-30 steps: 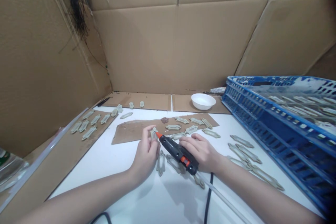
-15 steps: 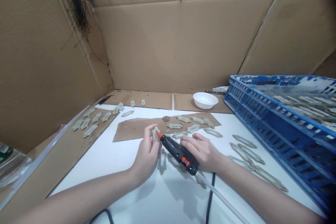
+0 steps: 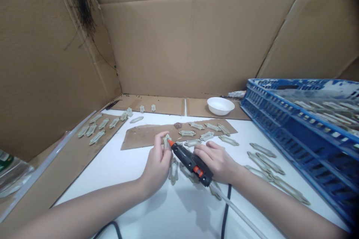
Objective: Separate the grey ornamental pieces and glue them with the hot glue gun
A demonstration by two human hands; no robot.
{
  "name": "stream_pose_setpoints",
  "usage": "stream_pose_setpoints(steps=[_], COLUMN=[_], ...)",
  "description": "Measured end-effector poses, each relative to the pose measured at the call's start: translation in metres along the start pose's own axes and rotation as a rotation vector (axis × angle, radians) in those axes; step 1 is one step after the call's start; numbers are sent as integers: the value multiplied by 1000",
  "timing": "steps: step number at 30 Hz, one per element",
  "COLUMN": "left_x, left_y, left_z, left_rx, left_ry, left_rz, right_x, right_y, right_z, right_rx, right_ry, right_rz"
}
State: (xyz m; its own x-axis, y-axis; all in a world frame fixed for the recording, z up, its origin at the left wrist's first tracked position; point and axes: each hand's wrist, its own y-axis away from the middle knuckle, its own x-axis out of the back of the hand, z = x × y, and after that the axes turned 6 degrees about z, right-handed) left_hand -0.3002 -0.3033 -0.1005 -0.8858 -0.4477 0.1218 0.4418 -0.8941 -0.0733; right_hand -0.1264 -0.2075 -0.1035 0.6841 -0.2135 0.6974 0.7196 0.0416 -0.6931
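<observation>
Between thumb and fingers, my left hand point(image 3: 157, 164) pinches a small pale frame-shaped piece point(image 3: 166, 142) above the white table. My right hand point(image 3: 214, 158) is wrapped round a black glue gun point(image 3: 192, 162), whose orange tip touches or nearly touches that piece. A clear glue stick point(image 3: 238, 211) runs out of the gun's back end. Below the gun lie more pieces, one of them an upright-lying frame point(image 3: 173, 171) beside my left hand. Behind my hands, several similar pieces point(image 3: 187, 133) rest on and around a brown cardboard strip point(image 3: 146, 136).
A blue crate point(image 3: 297, 138) holding many pieces stands at the right. A white bowl point(image 3: 220, 106) sits at the back. Several frames lie on the left cardboard point(image 3: 75, 160) and at the right point(image 3: 263, 150). A black cable point(image 3: 225, 216) crosses the front; cardboard walls enclose the table.
The view has shifted very slightly. Both hands, the pinched piece and the glue gun keep nearly the same positions.
</observation>
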Motion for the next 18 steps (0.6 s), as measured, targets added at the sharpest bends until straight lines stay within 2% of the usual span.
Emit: stream_pose_setpoints(steps=[3,18], left_x=[1,2], left_y=[0,-2], left_z=[-1,-4], left_rx=[-59,-72], left_ry=[-78,-121], left_rz=[1,-8], right_x=[1,0], right_y=[0,-1], right_z=[0,0], right_rx=[-1,-30], right_ry=[-5,18], right_rz=[4,20])
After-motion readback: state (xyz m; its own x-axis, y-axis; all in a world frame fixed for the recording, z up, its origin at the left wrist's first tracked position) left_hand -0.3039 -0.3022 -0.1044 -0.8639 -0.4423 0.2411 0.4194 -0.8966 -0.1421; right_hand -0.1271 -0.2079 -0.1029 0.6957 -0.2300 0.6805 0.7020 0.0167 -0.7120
